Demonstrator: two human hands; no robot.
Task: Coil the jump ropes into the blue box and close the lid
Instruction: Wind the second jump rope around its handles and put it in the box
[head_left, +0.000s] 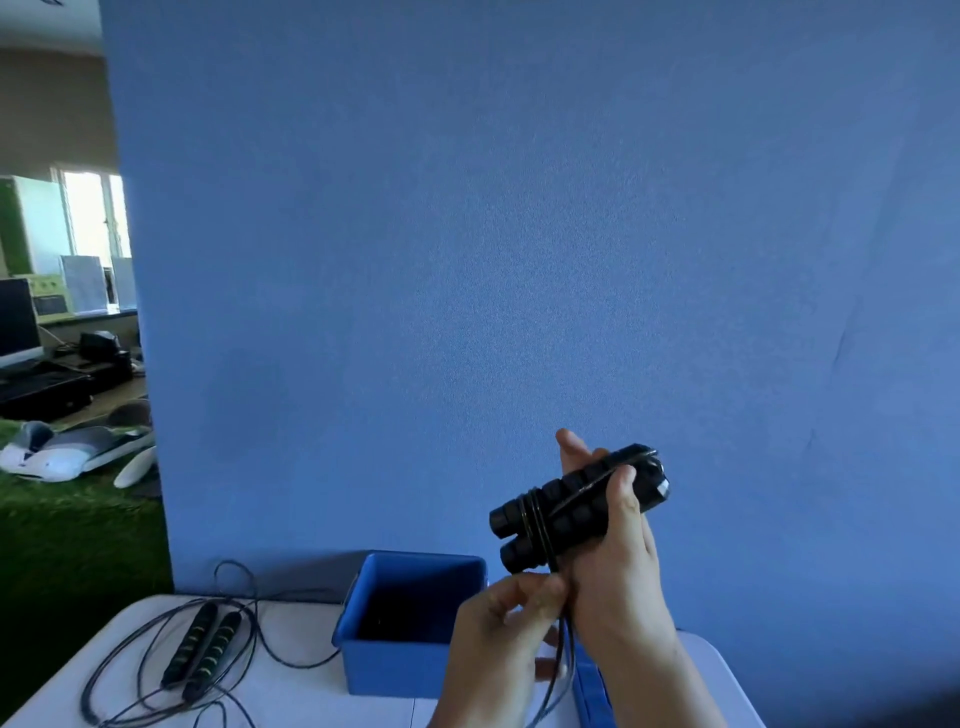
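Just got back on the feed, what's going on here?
A person is winding one jump rope. The right hand grips its two black handles together, with a few cord turns round them, while the left hand pinches the loose cord below. The blue box stands open on the table; a second rope lies uncoiled beside it.

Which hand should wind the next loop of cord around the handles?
Probably the left hand: it pinches the cord just below the handles, which the right hand grips.
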